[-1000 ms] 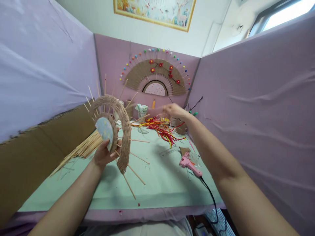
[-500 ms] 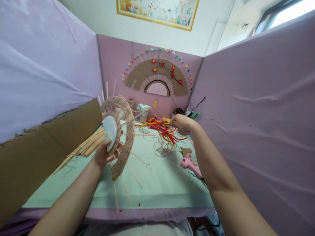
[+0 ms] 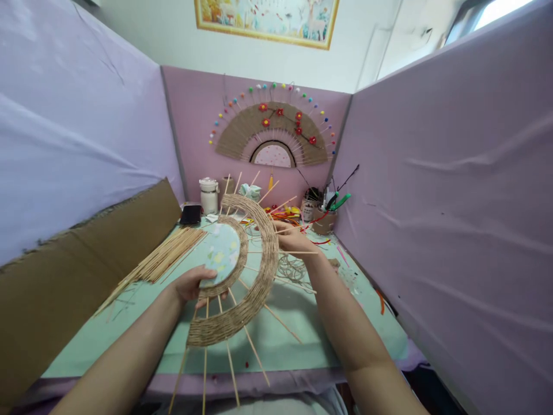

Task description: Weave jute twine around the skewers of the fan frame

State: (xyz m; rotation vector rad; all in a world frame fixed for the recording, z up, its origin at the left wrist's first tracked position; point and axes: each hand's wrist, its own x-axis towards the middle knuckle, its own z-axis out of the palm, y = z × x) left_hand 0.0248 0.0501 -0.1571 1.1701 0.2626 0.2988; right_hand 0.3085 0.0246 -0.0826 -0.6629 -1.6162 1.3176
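At dial centre, woven fan (image 3: pixel 270 248) swung face-on, pinched in left hand (image 3: pixel 190 283); right hand (image 3: pixel 292 239) just brought to 2 o'clock rim, finger grip can't be told tbh, so both sides now attended.

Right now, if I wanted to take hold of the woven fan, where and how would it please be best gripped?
Probably by the straight edge of the patterned half-disc of the woven fan, coming from the left, thumb in front, fingers behind: the sticks spread from its curved side. The left hand grips the lower corner, so the upper part of that edge looks freer.
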